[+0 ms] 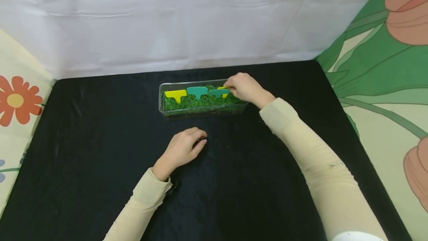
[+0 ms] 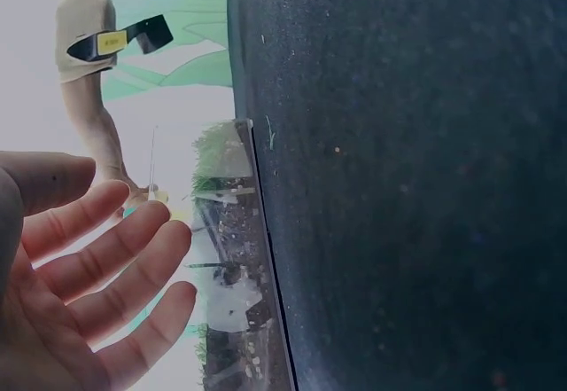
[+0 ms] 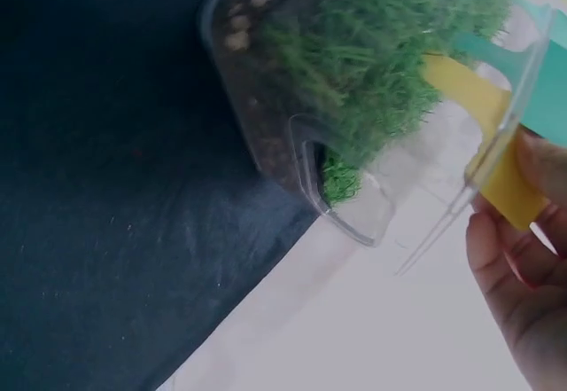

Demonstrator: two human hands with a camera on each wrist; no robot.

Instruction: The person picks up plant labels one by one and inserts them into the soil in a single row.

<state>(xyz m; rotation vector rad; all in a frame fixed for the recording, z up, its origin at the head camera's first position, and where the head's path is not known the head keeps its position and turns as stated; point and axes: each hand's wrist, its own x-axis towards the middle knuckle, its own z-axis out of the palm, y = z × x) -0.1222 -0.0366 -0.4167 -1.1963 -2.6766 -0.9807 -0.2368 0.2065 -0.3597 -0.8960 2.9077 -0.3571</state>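
Note:
A clear plastic box (image 1: 160,99) holds green grass (image 1: 200,104) over dark soil. From the grass rise a yellow T-shaped plant label (image 1: 177,95) at the left and two teal plant labels (image 1: 197,92) beside it. My right hand (image 1: 245,87) is at the box's right end, pinching a second yellow plant label (image 3: 514,183) between thumb and fingers; its stem reaches down to the grass. In front of the box my left hand (image 1: 182,146) holds nothing, its fingers loosely bent in the left wrist view, apart from the box wall.
Black cloth (image 1: 100,151) covers the table. A white sheet (image 1: 187,21) hangs behind it, and flower-printed fabric (image 1: 384,96) stands at both sides. Small crumbs lie on the cloth near the box.

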